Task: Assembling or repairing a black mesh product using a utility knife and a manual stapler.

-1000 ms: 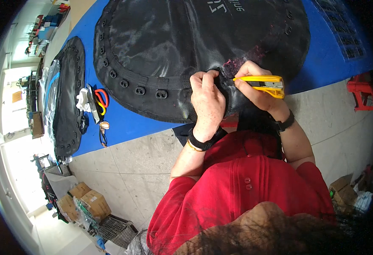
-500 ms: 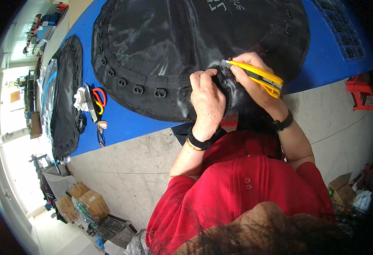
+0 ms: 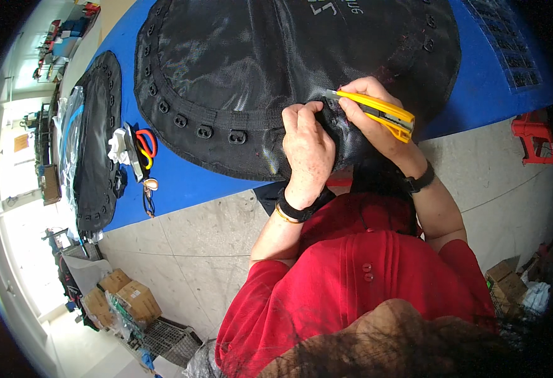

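A large round black mesh sheet lies before me, with black plastic buckles spaced along its webbed border. My left hand is closed on the near edge of this sheet, fingers bent and pressing the fabric. A yellow utility knife is in my right hand, its blade pointing left just beyond my left fingertips. My right fingers also touch or sit very close to the bunched fabric. What lies between the two hands is partly hidden.
On the blue table at left lie red-and-yellow-handled scissors, a white crumpled piece and a second black sheet. A clear sheet of black parts lies at far right. A red stool and cardboard boxes stand on the floor.
The knife and my right hand have shifted slightly to the left, and the knife has tilted a little. My left hand keeps its place, while the sheet has barely moved.
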A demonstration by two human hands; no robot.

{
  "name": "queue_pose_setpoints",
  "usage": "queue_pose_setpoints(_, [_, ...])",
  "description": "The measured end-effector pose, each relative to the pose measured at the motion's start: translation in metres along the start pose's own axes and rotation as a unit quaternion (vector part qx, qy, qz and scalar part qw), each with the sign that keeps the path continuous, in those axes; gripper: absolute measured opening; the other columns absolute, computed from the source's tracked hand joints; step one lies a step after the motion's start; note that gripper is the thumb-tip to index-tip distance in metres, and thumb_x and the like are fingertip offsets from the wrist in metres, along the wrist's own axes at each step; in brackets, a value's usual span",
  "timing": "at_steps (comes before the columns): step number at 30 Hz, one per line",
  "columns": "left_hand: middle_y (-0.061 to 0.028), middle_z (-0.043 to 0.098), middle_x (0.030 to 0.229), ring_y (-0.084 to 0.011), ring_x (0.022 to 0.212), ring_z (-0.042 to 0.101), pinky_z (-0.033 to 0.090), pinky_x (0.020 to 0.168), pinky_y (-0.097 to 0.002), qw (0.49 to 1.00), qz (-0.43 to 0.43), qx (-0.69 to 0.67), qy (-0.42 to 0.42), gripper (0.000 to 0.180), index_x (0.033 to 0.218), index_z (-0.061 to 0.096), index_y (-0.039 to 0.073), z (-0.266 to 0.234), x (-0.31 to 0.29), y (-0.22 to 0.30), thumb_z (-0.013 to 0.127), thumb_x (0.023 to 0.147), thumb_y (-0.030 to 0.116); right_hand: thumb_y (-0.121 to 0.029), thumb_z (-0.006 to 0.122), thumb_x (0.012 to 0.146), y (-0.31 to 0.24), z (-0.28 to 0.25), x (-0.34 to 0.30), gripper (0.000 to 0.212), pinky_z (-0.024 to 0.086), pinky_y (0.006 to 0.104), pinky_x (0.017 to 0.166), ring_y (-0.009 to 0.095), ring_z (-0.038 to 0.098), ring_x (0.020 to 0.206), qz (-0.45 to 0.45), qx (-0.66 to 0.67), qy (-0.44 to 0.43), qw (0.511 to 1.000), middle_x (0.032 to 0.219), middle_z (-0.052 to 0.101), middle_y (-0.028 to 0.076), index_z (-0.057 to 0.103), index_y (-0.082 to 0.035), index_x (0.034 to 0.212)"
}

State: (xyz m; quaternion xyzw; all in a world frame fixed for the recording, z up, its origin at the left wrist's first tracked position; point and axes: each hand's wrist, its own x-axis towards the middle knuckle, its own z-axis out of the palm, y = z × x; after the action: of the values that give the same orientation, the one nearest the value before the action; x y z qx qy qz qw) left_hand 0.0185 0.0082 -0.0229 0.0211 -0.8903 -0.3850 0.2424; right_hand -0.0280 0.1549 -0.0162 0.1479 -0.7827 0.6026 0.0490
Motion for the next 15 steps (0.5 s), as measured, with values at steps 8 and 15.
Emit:
queue_pose_setpoints(8, [-0.0169, 0.059, 0.099, -0.0349, 0.085, 0.064, 0.054, 0.073, -0.0416, 1.000, 0.005, 0.010, -0.001, 0.027, 0.104, 0.065, 0.004, 0.0000, 0.0000, -0.0014, 0.056, 0.085, -0.012, -0.012, 0.067, 0.092, 0.0003, -0.0011, 0.0018, 0.012, 0.053, 0.0296, 0.072, 0.016, 0.069, 0.082, -0.025, -0.024, -0.001, 0.999, 0.090, 0.068, 0.009, 0.061, -0.005, 0.100])
queue_pose_setpoints(15, [-0.0169, 0.059, 0.099, -0.0348, 0.086, 0.064, 0.054, 0.073, -0.0415, 1.000, -0.001, 0.010, -0.003, 0.026, 0.104, 0.066, 0.004, 0.0000, -0.0002, 0.0000, 0.056, 0.085, -0.012, -0.011, 0.067, 0.092, 0.0029, -0.0024, 0.0018, 0.011, 0.053, 0.0304, 0.072, 0.018, 0.069, 0.081, -0.027, -0.015, -0.009, 0.999, 0.090, 0.068, 0.009, 0.061, -0.005, 0.099])
